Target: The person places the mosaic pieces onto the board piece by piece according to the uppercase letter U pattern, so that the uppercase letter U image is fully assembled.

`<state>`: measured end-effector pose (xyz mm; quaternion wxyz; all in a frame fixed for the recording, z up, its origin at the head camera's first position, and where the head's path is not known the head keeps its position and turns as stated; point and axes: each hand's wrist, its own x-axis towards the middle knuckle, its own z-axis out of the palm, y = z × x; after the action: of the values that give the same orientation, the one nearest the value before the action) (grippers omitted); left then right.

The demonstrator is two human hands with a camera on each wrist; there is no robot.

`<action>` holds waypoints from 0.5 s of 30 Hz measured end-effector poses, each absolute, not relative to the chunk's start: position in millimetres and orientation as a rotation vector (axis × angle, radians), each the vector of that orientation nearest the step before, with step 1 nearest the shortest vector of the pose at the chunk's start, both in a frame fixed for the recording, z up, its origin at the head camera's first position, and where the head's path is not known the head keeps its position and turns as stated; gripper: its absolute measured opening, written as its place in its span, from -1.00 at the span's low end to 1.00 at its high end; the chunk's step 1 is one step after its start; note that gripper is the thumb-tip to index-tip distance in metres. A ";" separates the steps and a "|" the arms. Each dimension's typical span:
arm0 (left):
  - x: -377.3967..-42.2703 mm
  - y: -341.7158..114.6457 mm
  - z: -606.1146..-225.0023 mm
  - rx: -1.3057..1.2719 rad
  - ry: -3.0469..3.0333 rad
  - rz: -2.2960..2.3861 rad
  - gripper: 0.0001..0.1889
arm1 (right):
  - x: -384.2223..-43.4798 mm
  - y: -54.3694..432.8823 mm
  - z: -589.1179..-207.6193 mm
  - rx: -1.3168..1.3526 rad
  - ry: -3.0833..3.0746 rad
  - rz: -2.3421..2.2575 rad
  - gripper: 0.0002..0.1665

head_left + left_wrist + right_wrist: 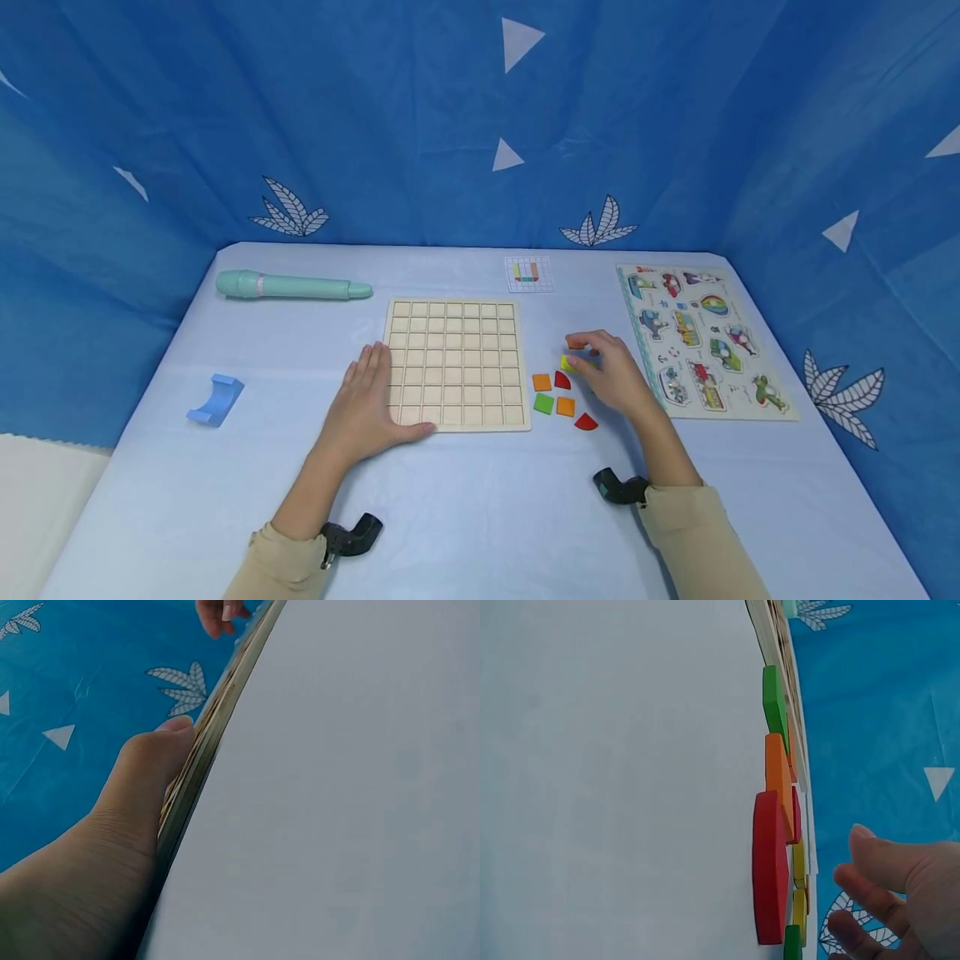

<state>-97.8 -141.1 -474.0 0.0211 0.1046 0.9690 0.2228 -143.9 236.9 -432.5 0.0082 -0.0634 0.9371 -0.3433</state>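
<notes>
A square wooden grid board (457,367) lies flat on the white-covered table. My left hand (360,410) rests along its left edge, fingers straight, thumb by the front edge; the left wrist view also shows the thumb (161,754) against the board's side. Right of the board, my right hand (613,377) hovers over small colored pieces, nearest an orange piece (575,344) and a yellow piece (566,363). Its thumb and fingers are apart in the right wrist view, nothing visible between them. Closer in lie orange squares (566,407), a green square (543,403) and red quarter-rounds (586,422).
A small pattern card (529,285) lies behind the board. To the right is a picture puzzle board (693,340) with vehicle shapes. At left lie a mint-green microphone-shaped object (300,287) and a curved blue piece (217,402). Blue curtains (420,125) surround the table.
</notes>
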 end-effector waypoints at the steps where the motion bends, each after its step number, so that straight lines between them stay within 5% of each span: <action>1: -97.6 -141.6 -474.5 0.324 3.006 0.685 0.54 | -144.3 237.0 -433.1 -0.197 2.925 -1.073 -0.59; 15: -97.8 -144.1 -476.7 0.337 2.991 0.646 0.57 | -146.4 236.7 -439.6 -0.135 2.914 -0.957 -0.63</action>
<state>-97.8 -144.1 -476.7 0.0317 0.1093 0.9711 0.2097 -146.4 236.7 -439.6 0.0360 -0.0441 0.9486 -0.3115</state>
